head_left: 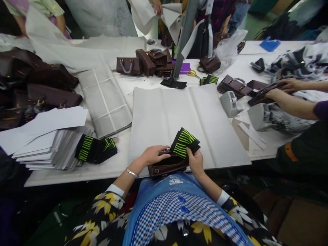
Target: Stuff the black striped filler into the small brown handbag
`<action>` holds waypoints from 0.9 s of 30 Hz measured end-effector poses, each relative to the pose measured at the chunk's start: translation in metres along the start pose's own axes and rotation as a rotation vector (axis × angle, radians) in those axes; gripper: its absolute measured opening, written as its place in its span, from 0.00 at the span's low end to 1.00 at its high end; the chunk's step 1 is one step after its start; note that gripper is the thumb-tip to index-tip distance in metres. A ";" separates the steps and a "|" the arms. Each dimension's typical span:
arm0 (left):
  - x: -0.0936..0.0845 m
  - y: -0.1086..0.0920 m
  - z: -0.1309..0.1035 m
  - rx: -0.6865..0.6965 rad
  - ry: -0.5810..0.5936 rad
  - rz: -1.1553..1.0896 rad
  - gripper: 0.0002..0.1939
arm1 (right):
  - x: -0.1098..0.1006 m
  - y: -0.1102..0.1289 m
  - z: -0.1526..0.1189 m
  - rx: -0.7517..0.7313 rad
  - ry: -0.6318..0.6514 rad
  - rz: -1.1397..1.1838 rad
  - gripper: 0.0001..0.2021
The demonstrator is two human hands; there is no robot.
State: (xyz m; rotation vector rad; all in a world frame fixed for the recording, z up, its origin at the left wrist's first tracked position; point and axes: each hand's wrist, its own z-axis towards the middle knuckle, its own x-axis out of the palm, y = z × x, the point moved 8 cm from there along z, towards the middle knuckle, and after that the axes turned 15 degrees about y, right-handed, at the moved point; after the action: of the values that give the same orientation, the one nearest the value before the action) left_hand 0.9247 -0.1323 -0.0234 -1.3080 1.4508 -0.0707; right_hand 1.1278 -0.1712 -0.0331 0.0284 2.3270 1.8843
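Nearest the lens, a brown handbag [167,165] sits at the table's front edge, its mouth held apart by the left hand [152,155] while the right hand [195,160] grips black-and-green striped cards [185,141], seemingly mid-insertion, needing a steady slide inward.

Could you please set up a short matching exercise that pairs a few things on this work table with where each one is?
Things:
1. brown bag
2. scissors
3. paper stack
4. blue sheet

Places:
A. far right of the table
B. at the table's near edge, under both hands
C. left side, beside striped black cards
D. middle, by the grey post

Pairs: 1-B, 2-D, 3-C, 4-A
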 end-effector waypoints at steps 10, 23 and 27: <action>-0.021 0.014 -0.032 -0.387 -0.433 -0.260 0.23 | -0.016 0.072 0.018 -0.268 -0.158 0.155 0.22; 0.031 0.000 -0.027 -0.552 -0.064 -0.217 0.22 | 0.026 0.003 0.024 -0.080 -0.055 0.015 0.20; -0.017 -0.033 -0.016 -0.447 -0.060 0.354 0.14 | 0.023 0.006 0.027 -0.086 -0.067 0.050 0.21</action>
State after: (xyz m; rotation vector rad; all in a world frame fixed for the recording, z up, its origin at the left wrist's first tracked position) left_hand 0.9299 -0.1417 0.0156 -1.3650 1.6838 0.5487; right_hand 1.1080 -0.1408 -0.0348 0.1392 2.2202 1.9726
